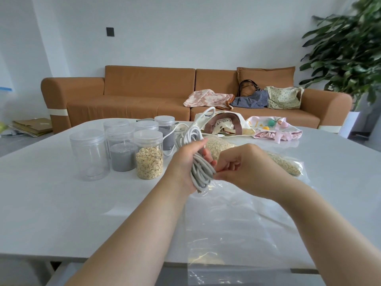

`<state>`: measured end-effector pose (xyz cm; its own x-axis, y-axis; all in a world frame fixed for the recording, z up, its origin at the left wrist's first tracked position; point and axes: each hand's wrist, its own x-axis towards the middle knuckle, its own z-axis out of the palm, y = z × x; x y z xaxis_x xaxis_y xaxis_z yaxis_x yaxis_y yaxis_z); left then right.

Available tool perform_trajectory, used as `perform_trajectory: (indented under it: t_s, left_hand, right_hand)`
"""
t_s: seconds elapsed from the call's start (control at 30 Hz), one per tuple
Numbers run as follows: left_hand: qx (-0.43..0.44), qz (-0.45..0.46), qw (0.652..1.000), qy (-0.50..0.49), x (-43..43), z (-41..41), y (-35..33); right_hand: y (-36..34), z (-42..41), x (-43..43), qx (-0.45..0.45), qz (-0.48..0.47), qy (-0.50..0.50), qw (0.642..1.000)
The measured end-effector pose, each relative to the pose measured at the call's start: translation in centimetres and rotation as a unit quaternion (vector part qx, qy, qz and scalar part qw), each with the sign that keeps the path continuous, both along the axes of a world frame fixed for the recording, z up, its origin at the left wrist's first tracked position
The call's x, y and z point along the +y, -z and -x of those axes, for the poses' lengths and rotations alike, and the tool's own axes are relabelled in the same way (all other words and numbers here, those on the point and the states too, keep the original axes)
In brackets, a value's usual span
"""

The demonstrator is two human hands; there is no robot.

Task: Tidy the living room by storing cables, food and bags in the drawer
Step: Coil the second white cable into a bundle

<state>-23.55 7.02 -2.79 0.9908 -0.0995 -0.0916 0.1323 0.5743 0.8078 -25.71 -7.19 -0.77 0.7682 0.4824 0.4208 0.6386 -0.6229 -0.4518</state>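
White counter (61, 193) fills the lower frame, sofa (144, 89) behind, and at centre the left hand (183, 159) has its grip wrapped round the coiled cable (201, 172) so the loops cannot spring apart. Right hand (247, 168) pinches the bundle's lower strands, grip closed, probably neatening it above the clear bag (226, 223).

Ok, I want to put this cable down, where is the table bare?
Bare table lies between the jars and the near edge, on the left, and far right beyond the bag of oats. The far middle is crowded with jars and cloth bags; a clear plastic bag covers the near right.
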Motion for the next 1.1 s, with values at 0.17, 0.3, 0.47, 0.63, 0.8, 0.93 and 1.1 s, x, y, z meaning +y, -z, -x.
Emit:
perform_trajectory:
  t_s: [0.17,0.3,0.47,0.63,0.8,0.93,1.1]
  left_hand:
    - [0.024,-0.127,0.991,0.022,0.1,-0.5,0.6]
    - [0.024,-0.152,0.983,0.099,0.2,-0.4,0.6]
    - [0.011,-0.187,0.958,0.216,0.1,-0.1,0.4]
    - [-0.009,-0.211,0.931,0.297,0.1,0.5,0.4]
    - [-0.035,-0.201,0.923,0.327,0.1,0.6,0.6]
    - [-0.076,-0.158,0.923,0.341,0.4,0.8,0.5]
    - [-0.132,-0.072,0.927,0.344,0.7,0.5,0.7]
  right_hand:
    - [0.8,-1.6,-1.8,-0.019,-0.194,0.084,0.977]
    - [1.0,-2.5,-2.3,-0.147,-0.266,0.142,0.942]
    - [1.5,-3.4,-2.7,-0.047,-0.216,0.113,0.969]
    - [1.1,-3.2,-2.9,-0.045,-0.287,0.135,0.947]
    - [1.2,-3.2,-2.7,-0.042,-0.289,0.138,0.946]
    - [1.5,-3.3,-2.4,-0.031,-0.262,0.154,0.952]
    - [1.6,-3.1,-2.2,-0.045,-0.251,0.139,0.957]
